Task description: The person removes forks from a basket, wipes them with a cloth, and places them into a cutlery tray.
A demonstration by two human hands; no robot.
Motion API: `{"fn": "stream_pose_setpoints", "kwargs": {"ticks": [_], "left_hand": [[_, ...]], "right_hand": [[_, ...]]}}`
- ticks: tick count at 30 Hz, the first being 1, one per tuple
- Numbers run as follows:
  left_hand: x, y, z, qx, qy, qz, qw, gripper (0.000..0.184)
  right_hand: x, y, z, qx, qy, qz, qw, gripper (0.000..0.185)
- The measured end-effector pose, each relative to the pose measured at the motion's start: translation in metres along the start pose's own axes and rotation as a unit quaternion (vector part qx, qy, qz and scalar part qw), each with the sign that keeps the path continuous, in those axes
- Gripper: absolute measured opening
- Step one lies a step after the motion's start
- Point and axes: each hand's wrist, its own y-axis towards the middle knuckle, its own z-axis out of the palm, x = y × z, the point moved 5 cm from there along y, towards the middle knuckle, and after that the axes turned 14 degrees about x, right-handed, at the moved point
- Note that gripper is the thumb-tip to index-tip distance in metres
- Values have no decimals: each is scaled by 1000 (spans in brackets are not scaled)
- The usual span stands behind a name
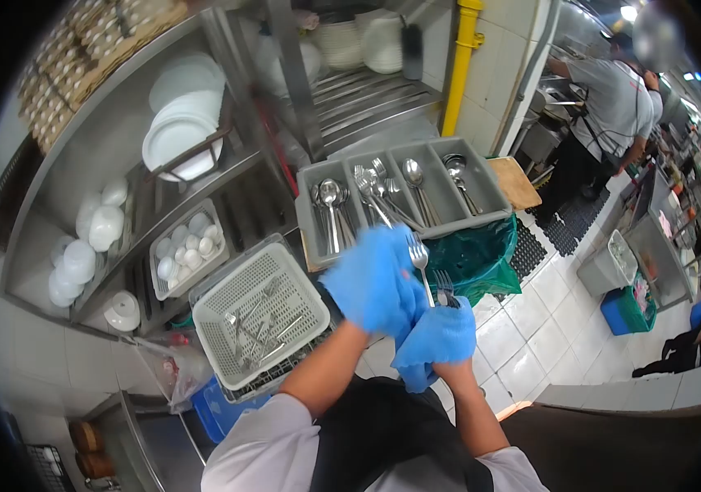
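Note:
Loose blue material, a cloth or baggy gloves, covers both my hands and hides most of the fingers. My left hand [371, 279] is closed on bunched blue cloth [408, 305] and looks blurred. Beside it, my right hand [441, 338] grips upright forks. One fork [418, 256] stands with its tines up between the hands, and a second fork [445, 283] rises from the right hand. Just ahead, a grey cutlery tray [494, 197] holds spoons [413, 172] and more forks [377, 187] in separate compartments.
To the left, a pale perforated basket [211, 328] holds loose cutlery. Beyond it is a bin of eggs [189, 254]. White plates [178, 148] sit on metal shelving. A green-lined bin [482, 250] stands right of my hands. A co-worker [613, 98] stands at the upper right.

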Motion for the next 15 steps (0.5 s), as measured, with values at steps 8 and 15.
{"fn": "stream_pose_setpoints", "kwargs": {"ticks": [8, 15], "left_hand": [[-4, -37, 35, 194, 200, 140, 950, 25], [13, 35, 8, 135, -9, 3, 991, 21]], "right_hand": [[-14, 6, 16, 7, 119, 107, 987, 27], [-32, -12, 25, 47, 299, 179, 936, 31]]}}
